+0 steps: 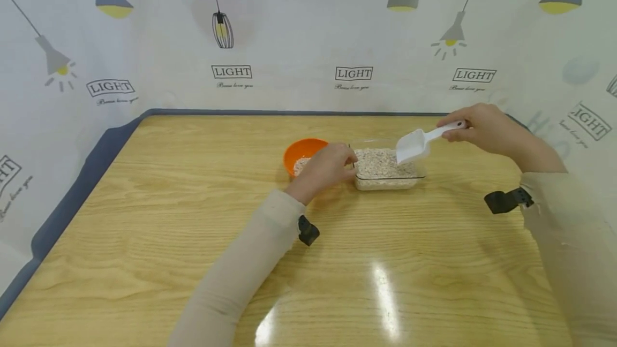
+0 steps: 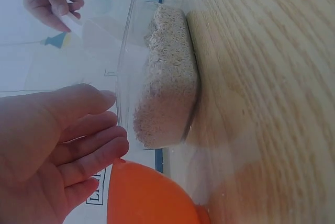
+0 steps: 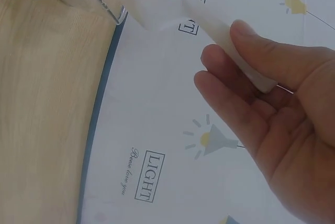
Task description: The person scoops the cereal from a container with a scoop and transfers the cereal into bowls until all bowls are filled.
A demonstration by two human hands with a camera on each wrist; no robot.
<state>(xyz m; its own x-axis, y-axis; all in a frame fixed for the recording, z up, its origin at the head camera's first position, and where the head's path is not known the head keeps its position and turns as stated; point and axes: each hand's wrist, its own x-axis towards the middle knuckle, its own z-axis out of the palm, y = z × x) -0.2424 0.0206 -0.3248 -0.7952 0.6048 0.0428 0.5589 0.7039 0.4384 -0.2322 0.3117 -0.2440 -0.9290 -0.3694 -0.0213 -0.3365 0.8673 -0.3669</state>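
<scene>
A clear rectangular container (image 1: 387, 183) filled with pale oat flakes (image 1: 376, 161) stands on the table. My left hand (image 1: 329, 166) is at its left end, thumb and fingertips right by the rim, fingers loosely bent. Beneath and beside that hand is an orange bowl (image 1: 300, 150) with some flakes in it, partly hidden by the hand. In my right hand (image 3: 282, 98), thumb and fingers pinch the handle of a white scoop (image 1: 412, 146). The scoop's blade tilts down to the left over the right part of the container, its tip close over the flakes.
The wooden table (image 1: 159, 218) reaches toward me, with a dark blue edge (image 1: 241, 112) at the back. Behind it hangs a pale cloth backdrop (image 1: 289, 31) printed with lamps. Each wrist wears a black strap mount, the right one (image 1: 506, 201) close over the table.
</scene>
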